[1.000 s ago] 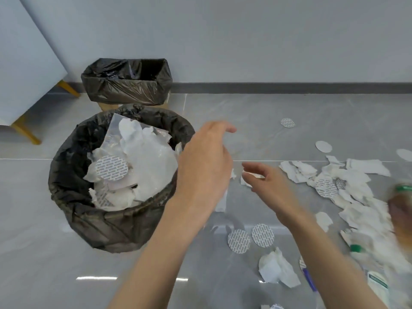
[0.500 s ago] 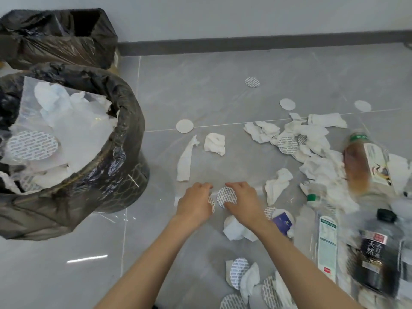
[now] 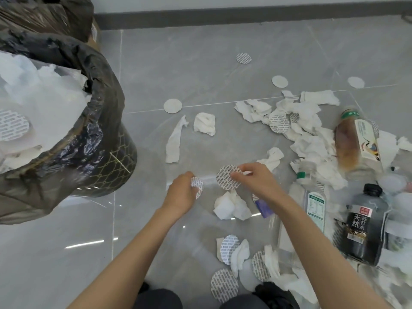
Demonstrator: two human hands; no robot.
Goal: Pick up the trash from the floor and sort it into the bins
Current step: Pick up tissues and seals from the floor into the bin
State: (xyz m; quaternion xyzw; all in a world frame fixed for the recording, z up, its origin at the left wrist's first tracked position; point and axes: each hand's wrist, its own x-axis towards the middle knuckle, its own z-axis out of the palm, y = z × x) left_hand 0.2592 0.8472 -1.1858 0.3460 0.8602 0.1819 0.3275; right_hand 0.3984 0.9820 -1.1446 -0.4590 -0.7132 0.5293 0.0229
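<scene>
1. While both arms reach down over the grey floor point(image 3: 200, 63), head view: left hand point(image 3: 181, 194) pinches a small printed disc point(image 3: 197, 186) between fingers, just off the tile.
2. Right hand point(image 3: 256, 181) grips a bigger printed disc point(image 3: 227, 179) by its right edge, disc tilted toward camera. The two discs sit near each other, not touching.
3. Round bin point(image 3: 107, 134) at left, black liner, packed with white paper and one printed disc on top. Second lined bin point(image 3: 55, 16) behind it at top left, contents not visible.
4. Crumpled tissue point(image 3: 231, 205) on the floor directly below the right hand. Another wad point(image 3: 205, 123) and a torn strip point(image 3: 175, 141) lie farther out, side by side.
5. Plain white discs scattered toward the wall; one point(image 3: 172, 105) sits on the tile seam.
6. Big tissue pile point(image 3: 307, 126) at right, printed discs mixed in.
7. Bottles at right, all lying down: brown-liquid one point(image 3: 354, 139), clear one with green cap point(image 3: 312, 197), dark one with black cap point(image 3: 363, 224).
8. More printed discs and tissue point(image 3: 240, 264) at near edge, by the person's knees.
</scene>
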